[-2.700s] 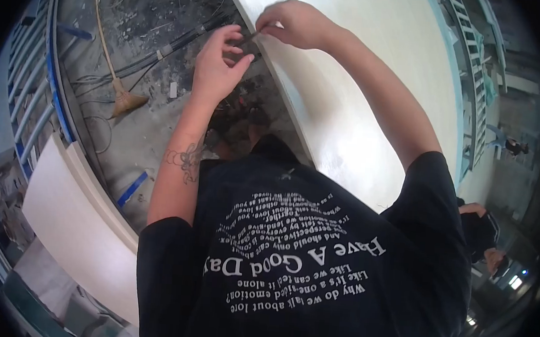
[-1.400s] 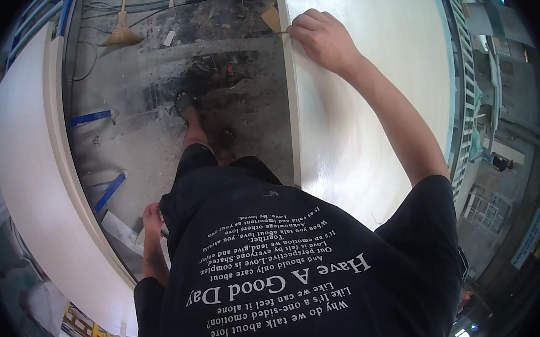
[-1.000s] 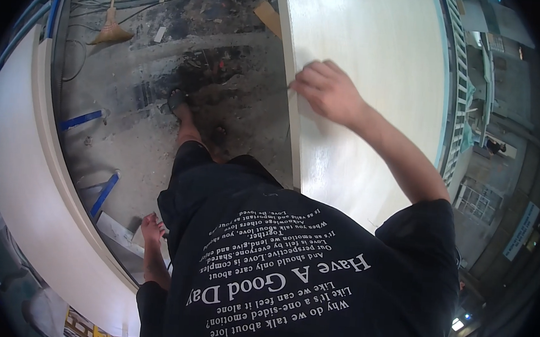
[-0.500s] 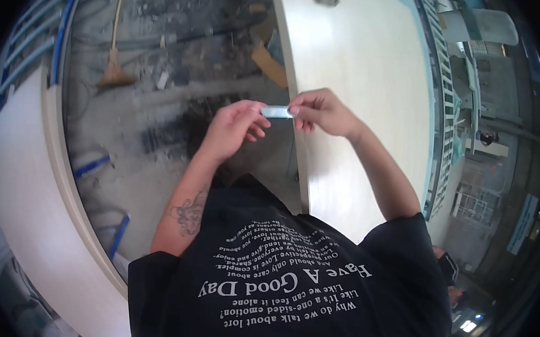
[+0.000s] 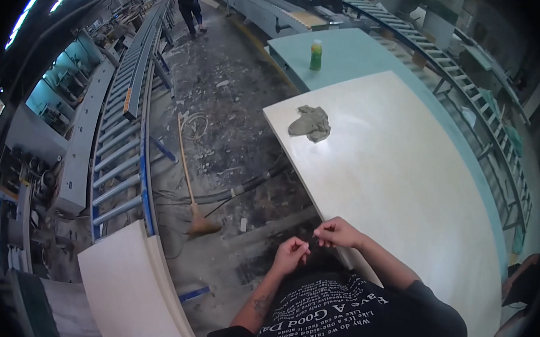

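My left hand (image 5: 291, 256) is closed in a pinch in front of my body, over the dark floor beside the pale panel's edge. Just right of it, my right hand (image 5: 338, 233) also pinches, near the long edge of the pale flat panel (image 5: 407, 172). The fingertips of both hands are close together. Whatever lies between them is too small to make out. A crumpled grey-brown cloth (image 5: 311, 124) lies on the panel's far end.
A green bottle (image 5: 316, 56) stands on the light-green surface (image 5: 353, 52) beyond. Roller conveyors (image 5: 119, 177) run at left, with stacked panels (image 5: 128, 277) nearer. A broom (image 5: 202, 221) and cables (image 5: 243, 192) lie on the floor. A person (image 5: 185, 0) walks far ahead; another's arm (image 5: 525, 277) shows at right.
The view has lifted to show more of the workshop, so my hands sit lower in it. The small pale strip seen between my fingers is no longer discernible.
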Tool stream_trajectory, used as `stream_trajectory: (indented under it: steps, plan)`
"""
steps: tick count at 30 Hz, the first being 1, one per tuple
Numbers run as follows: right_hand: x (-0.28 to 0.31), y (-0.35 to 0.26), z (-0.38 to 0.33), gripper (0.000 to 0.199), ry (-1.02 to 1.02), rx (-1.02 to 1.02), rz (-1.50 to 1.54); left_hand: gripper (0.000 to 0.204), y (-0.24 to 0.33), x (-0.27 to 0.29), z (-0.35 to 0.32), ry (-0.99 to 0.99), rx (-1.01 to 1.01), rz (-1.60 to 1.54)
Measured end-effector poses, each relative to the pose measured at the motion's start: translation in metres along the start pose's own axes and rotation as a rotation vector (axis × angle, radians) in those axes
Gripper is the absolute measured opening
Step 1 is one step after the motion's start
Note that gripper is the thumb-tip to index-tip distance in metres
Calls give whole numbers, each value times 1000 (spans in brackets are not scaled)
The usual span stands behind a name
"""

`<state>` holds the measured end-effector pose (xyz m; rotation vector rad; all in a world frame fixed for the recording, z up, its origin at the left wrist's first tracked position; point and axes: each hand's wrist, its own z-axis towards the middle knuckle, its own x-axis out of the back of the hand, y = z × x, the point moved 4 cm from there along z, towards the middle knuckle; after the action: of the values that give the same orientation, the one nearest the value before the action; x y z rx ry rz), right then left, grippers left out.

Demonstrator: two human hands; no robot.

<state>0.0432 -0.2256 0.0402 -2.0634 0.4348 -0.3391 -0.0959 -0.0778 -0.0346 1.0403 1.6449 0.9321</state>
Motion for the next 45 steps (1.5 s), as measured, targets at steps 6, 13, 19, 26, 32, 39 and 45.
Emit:
stream_trajectory:
  steps: [6,13,19,26,32,39,45]
  plan:
    - [62,-16,38,13,82,209,-5,13,63,-2,56,126,-99,160]
    - [114,-46,101,20,262,355,-425,15,84,5,140,374,-50,361]
    - [106,-52,104,34,363,144,-528,21,64,9,145,512,-27,139]
    - [104,-52,106,37,475,140,-679,20,68,4,144,557,-3,253]
    - [99,-57,109,39,450,68,-769,24,69,10,147,588,-27,259]
    - [100,-56,107,40,454,58,-800,26,67,10,147,550,41,290]
    - [97,-52,100,41,457,54,-798,25,67,6,143,549,19,319]
